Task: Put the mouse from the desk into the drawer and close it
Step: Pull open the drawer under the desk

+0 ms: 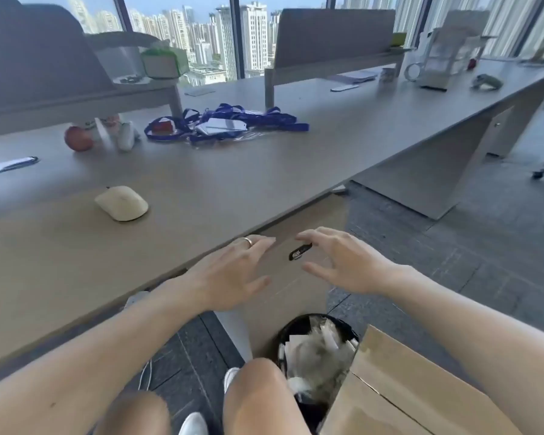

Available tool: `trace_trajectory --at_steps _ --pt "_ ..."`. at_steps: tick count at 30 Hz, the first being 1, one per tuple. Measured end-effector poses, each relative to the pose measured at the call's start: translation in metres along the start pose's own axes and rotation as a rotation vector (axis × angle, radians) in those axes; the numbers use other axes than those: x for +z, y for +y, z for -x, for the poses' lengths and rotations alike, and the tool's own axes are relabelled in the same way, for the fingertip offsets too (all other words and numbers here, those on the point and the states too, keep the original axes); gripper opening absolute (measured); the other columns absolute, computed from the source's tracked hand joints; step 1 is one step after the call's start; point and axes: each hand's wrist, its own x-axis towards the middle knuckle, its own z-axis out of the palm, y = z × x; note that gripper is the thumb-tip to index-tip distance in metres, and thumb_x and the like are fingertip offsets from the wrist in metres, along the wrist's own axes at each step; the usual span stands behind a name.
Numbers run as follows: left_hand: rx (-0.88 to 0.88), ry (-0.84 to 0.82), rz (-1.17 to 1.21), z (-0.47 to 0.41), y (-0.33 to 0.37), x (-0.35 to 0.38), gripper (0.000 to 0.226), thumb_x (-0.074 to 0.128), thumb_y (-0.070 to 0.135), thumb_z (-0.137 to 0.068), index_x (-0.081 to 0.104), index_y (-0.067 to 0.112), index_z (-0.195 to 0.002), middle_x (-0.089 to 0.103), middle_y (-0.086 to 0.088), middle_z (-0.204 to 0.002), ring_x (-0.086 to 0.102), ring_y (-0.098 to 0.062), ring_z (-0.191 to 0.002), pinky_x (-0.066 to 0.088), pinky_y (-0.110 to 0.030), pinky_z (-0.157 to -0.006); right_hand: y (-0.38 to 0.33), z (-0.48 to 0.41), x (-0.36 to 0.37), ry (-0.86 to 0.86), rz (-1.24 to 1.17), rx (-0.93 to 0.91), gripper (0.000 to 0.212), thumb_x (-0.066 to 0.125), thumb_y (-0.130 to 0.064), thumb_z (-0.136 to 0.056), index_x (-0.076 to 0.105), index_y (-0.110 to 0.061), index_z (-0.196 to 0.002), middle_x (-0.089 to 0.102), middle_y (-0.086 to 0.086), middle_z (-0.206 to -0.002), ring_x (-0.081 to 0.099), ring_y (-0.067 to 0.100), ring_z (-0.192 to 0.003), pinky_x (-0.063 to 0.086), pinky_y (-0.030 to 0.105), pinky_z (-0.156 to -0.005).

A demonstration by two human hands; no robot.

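A cream-white mouse (122, 203) lies on the grey-brown desk (201, 189), left of centre and well away from both hands. Under the desk's front edge sits the drawer (291, 277), shut, with a black oval handle (300, 251) on its front. My left hand (233, 271) hovers just left of the handle, fingers spread, a ring on one finger, holding nothing. My right hand (343, 262) is just right of the handle, fingers curved and apart around it, not touching it as far as I can tell.
A black waste bin (318, 346) full of paper stands on the floor below the drawer, beside a cardboard box (399, 394). On the desk behind the mouse lie blue lanyards with badges (226, 124), a red apple (78, 138) and a pen (10, 164). My knees (255, 400) are below.
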Motion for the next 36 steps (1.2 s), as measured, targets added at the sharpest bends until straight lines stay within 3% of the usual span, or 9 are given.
trace_trajectory --at_steps 4,7,10,13,17,21,29,36 --pt "-0.089 -0.047 -0.044 -0.017 -0.012 0.032 0.07 0.047 0.035 -0.102 0.011 0.015 -0.158 0.023 -0.003 -0.163 0.022 -0.019 -0.149 0.02 -0.029 -0.119 0.014 -0.015 0.043 0.032 -0.116 0.275 0.038 0.056 -0.051 -0.087 0.066 -0.024 -0.113 0.07 -0.006 -0.102 0.066 0.019 -0.098 0.054 0.041 -0.085" --pt "-0.128 0.033 -0.091 -0.027 -0.029 0.055 0.067 0.052 0.016 -0.097 0.021 0.013 -0.156 0.023 -0.005 -0.163 0.022 -0.022 -0.148 0.023 -0.036 -0.119 0.032 -0.03 0.076 0.046 -0.365 0.565 0.032 0.061 -0.049 -0.086 0.07 -0.02 -0.095 0.074 0.001 -0.091 0.068 0.025 -0.089 0.056 0.039 -0.082" --pt "-0.137 0.095 -0.134 -0.032 -0.033 0.059 0.083 0.054 -0.012 -0.078 0.03 0.012 -0.154 0.031 -0.002 -0.16 0.03 -0.023 -0.142 0.031 -0.037 -0.113 0.039 -0.05 0.099 0.056 -0.785 0.811 0.036 0.065 -0.041 -0.089 0.068 -0.008 -0.101 0.076 0.011 -0.086 0.072 0.03 -0.078 0.06 0.046 -0.083" --pt "-0.144 0.151 -0.145 -0.033 -0.024 0.058 0.088 0.053 -0.015 -0.074 0.031 0.015 -0.154 0.031 0.0 -0.159 0.031 -0.022 -0.139 0.031 -0.035 -0.11 0.034 -0.071 0.11 0.131 -1.199 0.953 0.018 0.059 -0.016 -0.097 0.058 0.002 -0.1 0.066 0.017 -0.076 0.063 0.028 -0.063 0.059 0.039 -0.068" --pt "-0.165 0.177 -0.176 -0.031 -0.024 0.064 0.085 0.058 -0.015 -0.068 0.043 0.012 -0.147 0.045 -0.003 -0.15 0.042 -0.027 -0.13 0.037 -0.038 -0.103 0.028 -0.082 0.113 0.196 -1.397 0.979 0.008 0.049 -0.005 -0.1 0.052 0.002 -0.101 0.061 0.019 -0.075 0.06 0.027 -0.061 0.057 0.026 -0.047" --pt "-0.181 0.17 -0.175 -0.032 -0.017 0.061 0.086 0.051 -0.013 -0.068 0.04 0.012 -0.149 0.042 -0.002 -0.153 0.04 -0.027 -0.132 0.035 -0.038 -0.104 0.028 -0.083 0.115 0.194 -1.37 0.974 0.008 0.045 -0.009 -0.1 0.051 -0.004 -0.099 0.051 0.012 -0.068 0.049 0.022 -0.055 0.048 0.021 -0.04" --pt "-0.219 0.162 -0.212 -0.028 -0.009 0.059 0.083 0.036 -0.005 -0.068 0.04 0.013 -0.149 0.045 -0.002 -0.15 0.042 -0.026 -0.129 0.039 -0.039 -0.102 0.028 -0.081 0.12 0.238 -1.259 0.989 0.017 0.046 -0.016 -0.098 0.056 -0.006 -0.089 0.052 0.008 -0.065 0.047 0.021 -0.052 0.05 0.028 -0.05" --pt "-0.233 0.256 -0.102 -0.023 -0.01 0.064 0.075 0.051 -0.014 -0.079 0.046 0.017 -0.147 0.05 0.002 -0.149 0.041 -0.02 -0.133 0.041 -0.042 -0.106 0.032 -0.036 0.117 0.273 -1.272 0.929 0.018 0.047 -0.012 -0.097 0.057 -0.006 -0.082 0.054 0.007 -0.064 0.051 0.021 -0.054 0.054 0.032 -0.057"
